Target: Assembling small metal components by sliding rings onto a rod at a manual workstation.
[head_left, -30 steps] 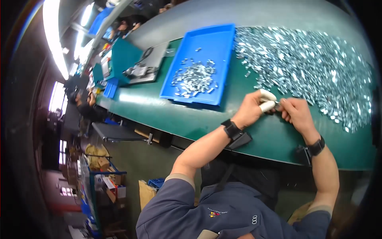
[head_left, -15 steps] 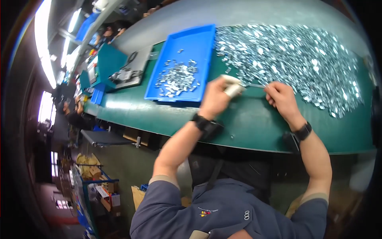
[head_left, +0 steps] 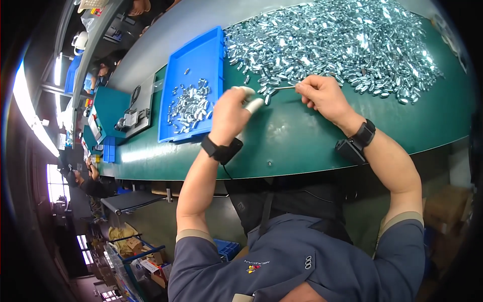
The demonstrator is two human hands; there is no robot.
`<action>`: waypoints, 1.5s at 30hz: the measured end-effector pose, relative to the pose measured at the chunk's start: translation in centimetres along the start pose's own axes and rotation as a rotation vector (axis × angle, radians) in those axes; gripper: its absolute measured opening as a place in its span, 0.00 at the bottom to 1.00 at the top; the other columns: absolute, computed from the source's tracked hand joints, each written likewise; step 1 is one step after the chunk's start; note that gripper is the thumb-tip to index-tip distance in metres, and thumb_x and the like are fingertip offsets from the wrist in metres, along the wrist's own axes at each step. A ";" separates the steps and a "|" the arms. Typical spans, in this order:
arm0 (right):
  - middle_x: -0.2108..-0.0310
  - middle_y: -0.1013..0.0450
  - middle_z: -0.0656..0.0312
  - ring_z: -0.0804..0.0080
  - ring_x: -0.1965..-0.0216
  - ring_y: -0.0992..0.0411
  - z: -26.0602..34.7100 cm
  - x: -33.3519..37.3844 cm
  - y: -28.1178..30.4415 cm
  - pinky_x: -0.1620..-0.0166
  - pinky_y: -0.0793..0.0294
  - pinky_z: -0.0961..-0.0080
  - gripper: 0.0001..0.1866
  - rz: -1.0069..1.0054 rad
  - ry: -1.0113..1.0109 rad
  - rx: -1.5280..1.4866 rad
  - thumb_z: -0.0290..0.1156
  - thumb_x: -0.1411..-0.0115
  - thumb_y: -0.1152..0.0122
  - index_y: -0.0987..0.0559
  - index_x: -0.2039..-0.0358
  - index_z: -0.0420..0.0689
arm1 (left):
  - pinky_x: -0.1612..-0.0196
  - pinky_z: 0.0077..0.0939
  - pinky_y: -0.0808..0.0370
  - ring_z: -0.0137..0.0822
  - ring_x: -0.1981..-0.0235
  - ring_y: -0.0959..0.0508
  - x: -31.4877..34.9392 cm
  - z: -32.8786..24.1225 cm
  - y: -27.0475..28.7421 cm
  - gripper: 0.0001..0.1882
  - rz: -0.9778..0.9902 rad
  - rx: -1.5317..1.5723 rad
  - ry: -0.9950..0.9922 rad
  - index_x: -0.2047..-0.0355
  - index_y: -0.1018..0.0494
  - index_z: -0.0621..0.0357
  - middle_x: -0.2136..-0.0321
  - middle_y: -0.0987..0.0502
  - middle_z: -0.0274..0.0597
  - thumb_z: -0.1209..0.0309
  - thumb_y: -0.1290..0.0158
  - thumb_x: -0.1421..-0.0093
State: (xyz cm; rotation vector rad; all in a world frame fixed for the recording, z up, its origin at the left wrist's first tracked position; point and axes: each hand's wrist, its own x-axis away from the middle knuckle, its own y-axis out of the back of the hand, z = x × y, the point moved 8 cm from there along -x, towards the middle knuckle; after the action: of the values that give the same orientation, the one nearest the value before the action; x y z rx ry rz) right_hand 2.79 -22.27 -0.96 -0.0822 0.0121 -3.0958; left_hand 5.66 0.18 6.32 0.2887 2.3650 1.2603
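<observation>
My left hand (head_left: 229, 115) is beside the right wall of the blue tray (head_left: 197, 56). White covers sit on its thumb and a finger, which are apart with nothing visible between them. My right hand (head_left: 324, 96) is closed around a thin metal rod (head_left: 286, 87) that points left. The rod's tip is by a few small silver metal parts (head_left: 267, 93) at the near edge of a wide pile of such parts (head_left: 332, 48). More silver pieces (head_left: 190, 106) lie loose inside the tray, mostly in its near half.
The green tabletop (head_left: 302, 136) ends at a front edge close to my body. Left of the tray stand a metal plate with a fixture (head_left: 133, 118) and a teal box (head_left: 110, 108). Other people (head_left: 83, 183) are at the far left. A cart with cartons (head_left: 151, 264) stands on the floor.
My left hand has moved away from the rod's tip, leftward to the tray's side. The right hand still grips the rod, now with its tip by the pile's edge. The whole view has shifted.
</observation>
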 end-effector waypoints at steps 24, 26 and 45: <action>0.76 0.27 0.69 0.84 0.75 0.32 0.4 0.2 -0.6 0.71 0.31 0.83 0.12 0.014 0.056 0.115 0.36 0.33 0.43 0.20 0.64 0.39 | 0.60 0.20 0.25 0.24 0.66 0.21 0.4 1.4 -4.8 0.09 0.243 0.495 0.234 0.60 0.21 0.61 0.66 0.18 0.35 0.74 0.38 0.41; 0.76 0.27 0.69 0.84 0.75 0.32 0.4 0.2 -0.8 0.71 0.32 0.83 0.12 0.027 0.044 0.089 0.36 0.33 0.43 0.20 0.64 0.39 | 0.60 0.20 0.25 0.24 0.66 0.21 0.4 1.2 -4.7 0.09 0.250 0.495 0.228 0.60 0.21 0.61 0.66 0.18 0.35 0.75 0.38 0.41; 0.75 0.27 0.70 0.85 0.74 0.32 0.5 0.8 -1.0 0.71 0.32 0.84 0.11 0.011 0.037 0.090 0.35 0.32 0.44 0.20 0.63 0.40 | 0.59 0.20 0.25 0.24 0.66 0.21 0.3 1.3 -5.0 0.09 0.275 0.491 0.229 0.61 0.21 0.61 0.67 0.18 0.34 0.75 0.37 0.42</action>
State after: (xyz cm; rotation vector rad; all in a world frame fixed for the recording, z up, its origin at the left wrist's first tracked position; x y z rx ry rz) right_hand 1.96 -21.31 -0.38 -0.0214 -0.1253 -3.0807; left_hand 6.08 -1.56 1.48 0.6723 2.8950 0.8332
